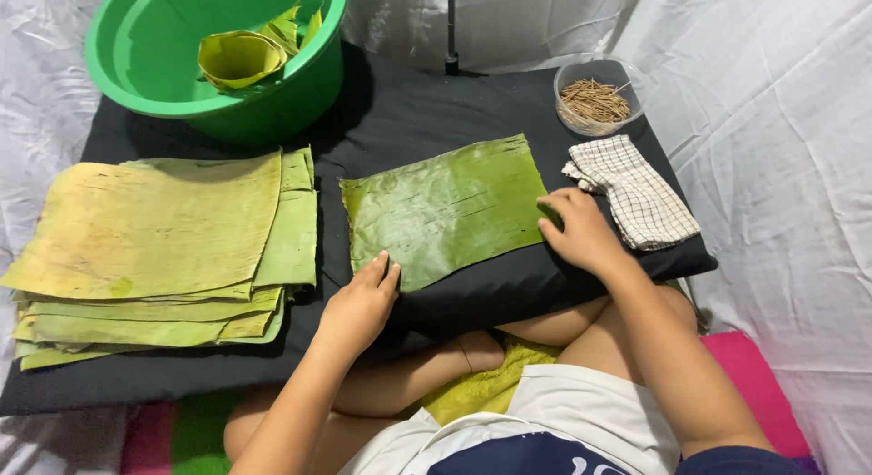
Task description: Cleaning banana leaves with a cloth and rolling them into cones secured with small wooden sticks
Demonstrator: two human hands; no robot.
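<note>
A single green banana leaf sheet (445, 207) lies flat on a black padded surface (409, 112) in front of me. My left hand (359, 307) rests at the sheet's near left corner, fingers touching its edge. My right hand (577, 232) presses on the sheet's right edge, fingers spread slightly. Neither hand grips anything.
A stack of yellow-green leaf sheets (154, 248) lies at the left. A green plastic basin (145, 48) at the back left holds rolled leaves (241, 57). A clear bowl of thin sticks (595, 98) and a checked cloth (636, 193) sit at the right. White sheeting surrounds everything.
</note>
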